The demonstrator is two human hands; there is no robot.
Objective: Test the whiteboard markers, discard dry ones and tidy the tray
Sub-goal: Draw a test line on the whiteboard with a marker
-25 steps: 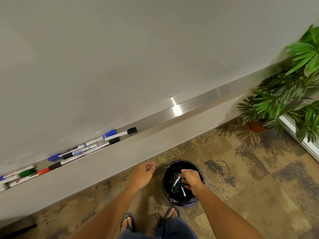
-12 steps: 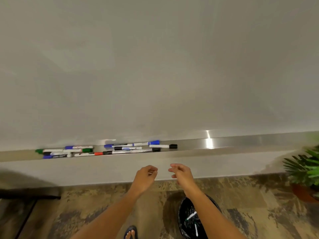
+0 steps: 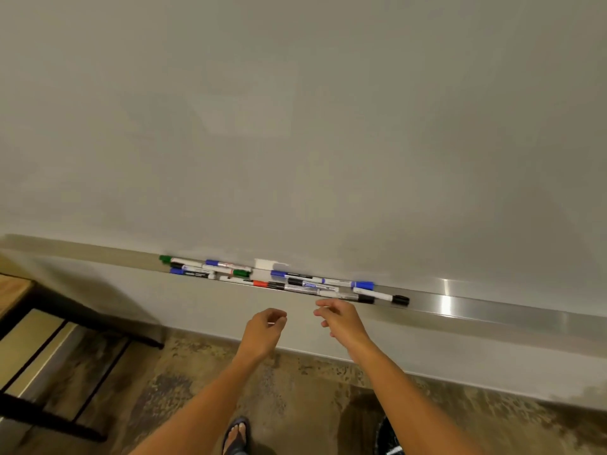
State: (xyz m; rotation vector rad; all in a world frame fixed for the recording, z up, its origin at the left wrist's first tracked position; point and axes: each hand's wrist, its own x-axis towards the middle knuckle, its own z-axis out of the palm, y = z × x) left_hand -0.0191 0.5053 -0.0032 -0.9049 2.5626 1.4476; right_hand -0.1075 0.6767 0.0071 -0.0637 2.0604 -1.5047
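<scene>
Markers (image 3: 285, 281): a loose jumble of a dozen or so lies in the tray, crossing and overlapping, with caps of green, blue, black and red pointing both ways.
Tray (image 3: 492, 311): a long steel ledge runs under the whiteboard (image 3: 295, 126); the pens crowd its middle stretch, and the part to the right lies bare and shiny.
Handling: I judge these pens light, stiff and smooth-barrelled, apt to roll or knock their neighbours off the ledge. Best taken mid-barrel between thumb and two fingers, lifting straight up, the cap left for the other hand to pull.
Black-capped marker (image 3: 381, 297): the outermost pen at the right end, nearest the reaching hand and probably the easiest first pick.
Right hand (image 3: 341, 318): held out just below the tray's front lip, fingers loosely bent and slightly apart, holding nothing.
Left hand (image 3: 264, 331): lower and beside it, fingers curled inward toward the thumb; whether something small sits between them I cannot tell.
Bin (image 3: 389, 438): a dark rim shows at the bottom edge, by the person's right arm.
Bench (image 3: 39, 339): a wooden-topped, dark-framed piece stands well to the left.
</scene>
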